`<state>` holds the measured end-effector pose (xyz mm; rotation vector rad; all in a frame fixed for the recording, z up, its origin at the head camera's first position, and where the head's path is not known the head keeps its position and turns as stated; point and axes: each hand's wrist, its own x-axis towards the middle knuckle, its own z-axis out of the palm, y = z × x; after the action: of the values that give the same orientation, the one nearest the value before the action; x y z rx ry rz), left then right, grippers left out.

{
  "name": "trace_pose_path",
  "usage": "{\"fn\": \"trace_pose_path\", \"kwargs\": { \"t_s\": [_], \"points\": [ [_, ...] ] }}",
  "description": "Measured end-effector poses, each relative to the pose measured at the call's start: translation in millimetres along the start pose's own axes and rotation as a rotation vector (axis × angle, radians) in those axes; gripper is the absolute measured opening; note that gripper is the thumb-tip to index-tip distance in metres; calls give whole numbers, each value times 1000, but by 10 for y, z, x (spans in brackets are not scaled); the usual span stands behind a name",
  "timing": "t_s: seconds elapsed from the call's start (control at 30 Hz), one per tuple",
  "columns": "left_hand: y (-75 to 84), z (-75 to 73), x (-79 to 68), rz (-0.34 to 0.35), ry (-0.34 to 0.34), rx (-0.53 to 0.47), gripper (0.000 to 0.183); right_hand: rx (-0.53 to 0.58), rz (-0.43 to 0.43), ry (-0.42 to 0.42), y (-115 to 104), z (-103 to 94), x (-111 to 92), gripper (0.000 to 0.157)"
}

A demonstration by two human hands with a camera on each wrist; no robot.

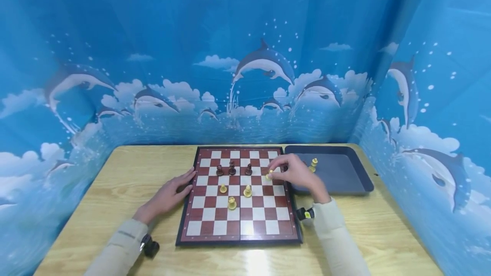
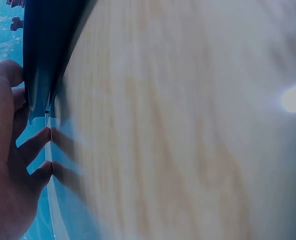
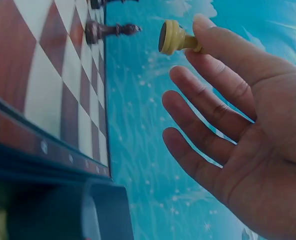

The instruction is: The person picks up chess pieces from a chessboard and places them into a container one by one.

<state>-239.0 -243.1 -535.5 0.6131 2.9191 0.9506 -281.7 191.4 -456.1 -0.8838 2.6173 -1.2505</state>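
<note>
In the head view my right hand is over the right side of the red-and-white chessboard. It pinches a yellow chess piece between thumb and index finger; the right wrist view shows the piece's dark base facing the board and held clear of it. The other fingers are spread. My left hand rests at the board's left edge, thumb and fingers extended, nothing gripped. Three yellow pieces stand on the board, among them a pawn. Several dark pieces stand farther back, including a bishop-like one.
A dark grey tray lies right of the board, with a yellow king-like piece in its left part, near my right hand. Pale wood table surrounds the board. A blue dolphin-print curtain hangs behind and to the right.
</note>
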Motion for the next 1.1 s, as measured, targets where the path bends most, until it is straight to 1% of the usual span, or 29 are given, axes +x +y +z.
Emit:
{"fn": "trace_pose_path", "kwargs": {
  "t_s": [0.1,0.23,0.33,0.63,0.73,0.87,1.1],
  "points": [
    [17,1,14,-3,6,-3,54,-4,25,42,14,-103,-35,15],
    [35,-5,13,-12,-1,-5,54,-21,20,87,38,-227,-98,11],
    [37,-5,4,-20,-4,-12,54,-36,16,113,83,-303,-140,12],
    [44,-3,-16,-5,4,2,55,17,137,255,310,-476,-262,19],
    [40,1,-10,-14,1,0,55,-7,150,298,399,-550,-303,20],
    [26,7,-12,-31,-1,4,55,-68,161,351,497,-638,-357,21],
    [-5,36,-4,-31,-7,3,56,-116,221,417,701,-716,-495,26]
  ]
}}
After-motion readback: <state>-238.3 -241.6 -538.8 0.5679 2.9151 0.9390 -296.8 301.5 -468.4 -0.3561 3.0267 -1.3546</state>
